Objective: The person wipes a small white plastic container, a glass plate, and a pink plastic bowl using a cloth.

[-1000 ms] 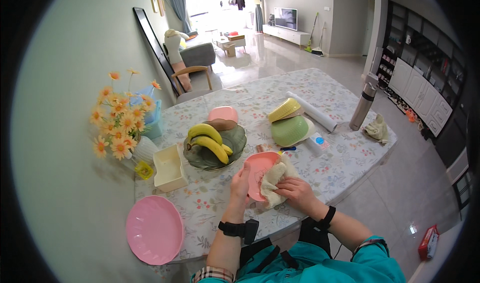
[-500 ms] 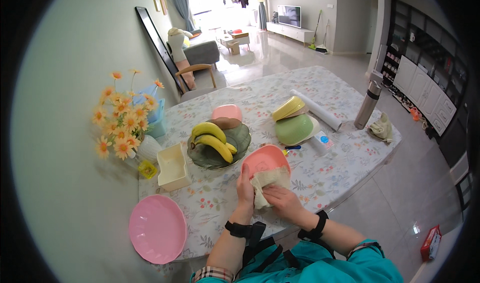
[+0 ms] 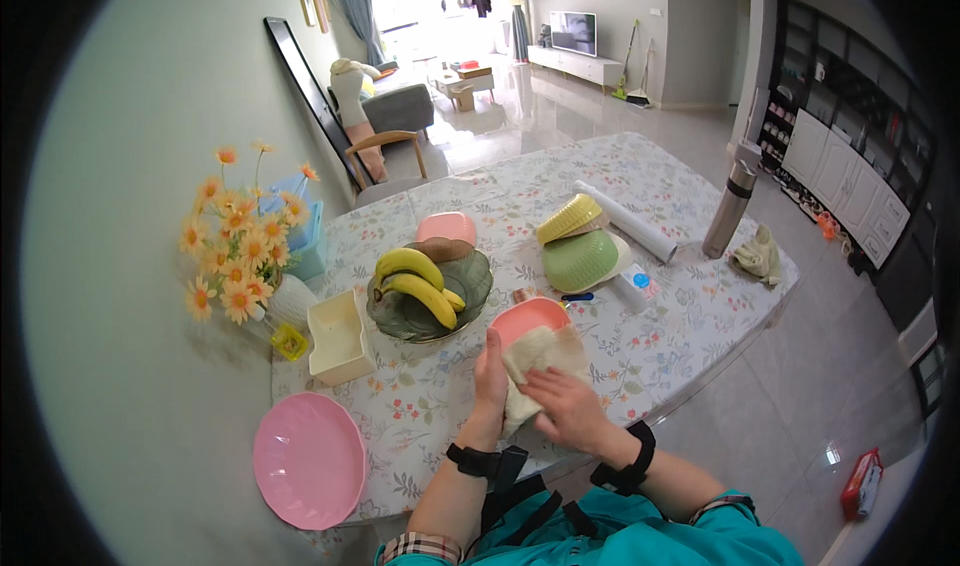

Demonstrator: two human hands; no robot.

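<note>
A coral-pink shallow dish with a rounded rim is tilted up in front of me, above the floral tablecloth. Its left side is gripped by my left hand, thumb up along the rim. A cream cloth is spread over the dish's near part and hangs down between my hands. Stretched fingers of my right hand lie flat on the cloth, slightly apart. The cloth hides most of the dish's inside and lower edge. Just beyond the dish lies a small blue-handled tool.
Bananas lie in a dark green glass bowl. A cream box and pink plate sit left. Green and yellow baskets, a white roll and steel flask stand right.
The cloth is spread wider and covers more of the dish. My right hand has shifted slightly right and its fingers are more outstretched. My left hand keeps its hold on the dish.
</note>
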